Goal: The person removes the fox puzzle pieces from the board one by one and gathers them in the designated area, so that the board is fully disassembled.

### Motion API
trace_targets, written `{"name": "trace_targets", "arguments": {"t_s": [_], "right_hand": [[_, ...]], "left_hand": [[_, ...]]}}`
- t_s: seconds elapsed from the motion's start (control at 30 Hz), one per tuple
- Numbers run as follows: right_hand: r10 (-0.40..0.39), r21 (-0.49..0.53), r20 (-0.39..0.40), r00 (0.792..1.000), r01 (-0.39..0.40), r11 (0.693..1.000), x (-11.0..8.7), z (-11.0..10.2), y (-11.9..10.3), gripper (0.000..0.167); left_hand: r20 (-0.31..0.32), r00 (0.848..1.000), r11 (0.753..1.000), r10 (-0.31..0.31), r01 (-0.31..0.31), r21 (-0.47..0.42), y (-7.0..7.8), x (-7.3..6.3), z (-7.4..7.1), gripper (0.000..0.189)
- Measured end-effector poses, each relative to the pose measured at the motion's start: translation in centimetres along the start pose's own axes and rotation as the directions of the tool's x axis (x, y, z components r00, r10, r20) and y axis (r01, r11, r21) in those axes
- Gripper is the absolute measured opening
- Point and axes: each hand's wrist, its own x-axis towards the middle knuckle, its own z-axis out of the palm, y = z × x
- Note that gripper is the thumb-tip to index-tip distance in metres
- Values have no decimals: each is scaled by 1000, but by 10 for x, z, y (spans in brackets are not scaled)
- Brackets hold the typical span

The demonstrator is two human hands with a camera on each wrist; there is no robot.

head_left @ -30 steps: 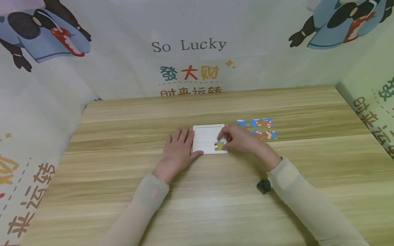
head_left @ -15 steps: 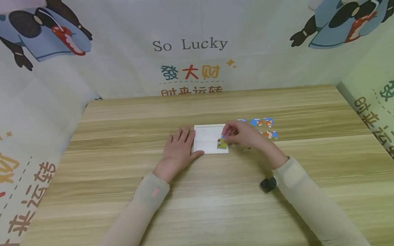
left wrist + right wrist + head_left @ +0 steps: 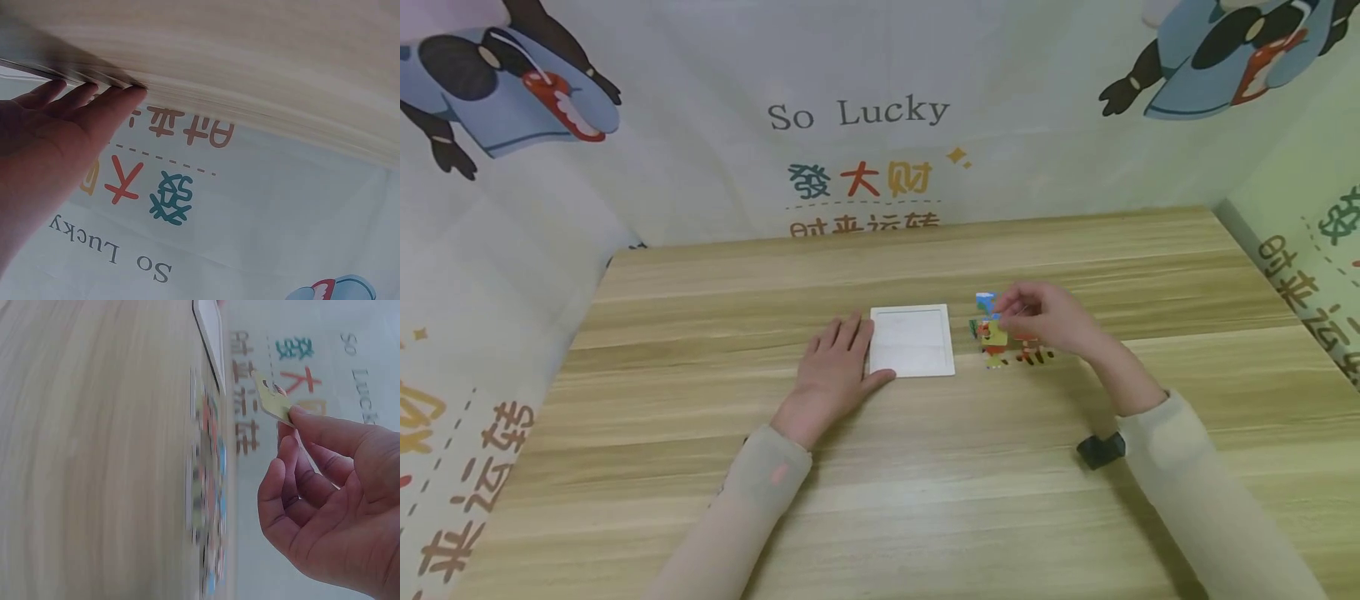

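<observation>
In the head view, my left hand (image 3: 837, 367) lies flat with fingers spread, its fingertips and thumb at the left edge of a white puzzle frame (image 3: 912, 343). My right hand (image 3: 1060, 321) hovers to the right of that frame. Between thumb and forefinger it pinches a yellow-green puzzle piece (image 3: 272, 402), raised above the table in the right wrist view. Loose puzzle pieces (image 3: 985, 301) in blue, red and green lie below this hand, which hides several of them. The left wrist view shows the extended left fingers (image 3: 112, 106) against the tabletop.
The wooden table (image 3: 850, 492) runs back to a printed cloth wall (image 3: 865, 50), with more cloth on both sides. A small black device (image 3: 1101, 452) sits at the right cuff.
My right hand has lifted the yellow-green puzzle piece off the white frame and carried it right, over the loose pieces. The left hand stays in place.
</observation>
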Motion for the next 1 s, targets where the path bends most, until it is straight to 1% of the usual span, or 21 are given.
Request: {"name": "trace_targets", "arguments": {"t_s": [0.13,0.23,0.5,0.6,0.73,0.8,0.9,1.0], "right_hand": [[15,35,-6,1000,-15,999,-11,-13,10,23],[41,48,-13,999,-40,998,-19,-22,19,24],[96,17,-19,995,-96,995,-35,-34,39,27],[86,18,-21,996,-85,996,-38,-36,44,27],[51,31,-26,998,-51,998,-40,-39,52,21],[60,15,-25,998,-59,998,-41,-40,55,19],[94,-63,-35,995,-96,993,-42,-40,55,18],[147,-146,-38,988,-152,978,-42,-39,53,20]], "left_hand": [[-5,1000,1000,-2,2,-2,-1,0,1,85],[-7,1000,1000,0,0,-5,-2,1,1,85],[-16,1000,1000,1,-1,-15,-4,-1,2,84],[-18,1000,1000,0,0,-13,-5,-1,2,84],[-12,1000,1000,-3,3,-4,-6,0,3,85],[-5,1000,1000,-7,7,1,-6,0,3,85],[10,1000,1000,-16,16,8,-5,0,4,85],[30,999,1000,-24,24,8,-4,-1,3,86]]}}
